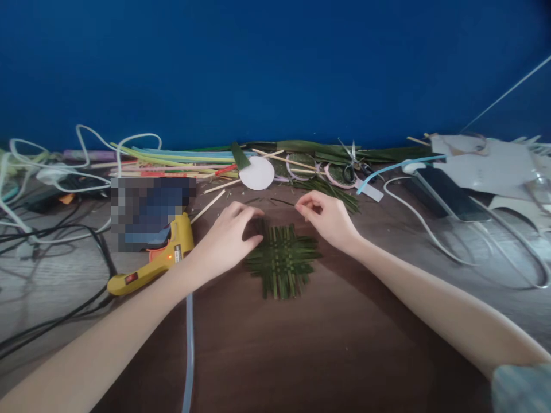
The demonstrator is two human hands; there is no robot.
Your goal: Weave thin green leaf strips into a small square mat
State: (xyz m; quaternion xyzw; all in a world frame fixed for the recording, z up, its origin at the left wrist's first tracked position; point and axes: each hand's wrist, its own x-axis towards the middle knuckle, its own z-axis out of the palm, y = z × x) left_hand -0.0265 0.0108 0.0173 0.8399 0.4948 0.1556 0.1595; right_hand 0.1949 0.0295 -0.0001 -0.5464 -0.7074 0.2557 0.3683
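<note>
A small mat woven from green leaf strips (284, 261) lies flat on the brown table, its strip ends sticking out on all sides. My left hand (226, 238) is at the mat's upper left corner, thumb and index finger curved and apart with nothing between them. Whether its thumb touches the strip ends, I cannot tell. Just beyond the mat's upper right corner, my right hand (325, 218) pinches the end of a thin dark leaf strip (284, 201), which points left over the table.
Left of my left hand lies a yellow glue gun (150, 267) with a lit orange light, beside a partly blurred dark device (150, 212). Behind are a white paper disc (257, 173), scissors (353, 160), sticks and long leaves. A phone (451, 195) and cables lie right.
</note>
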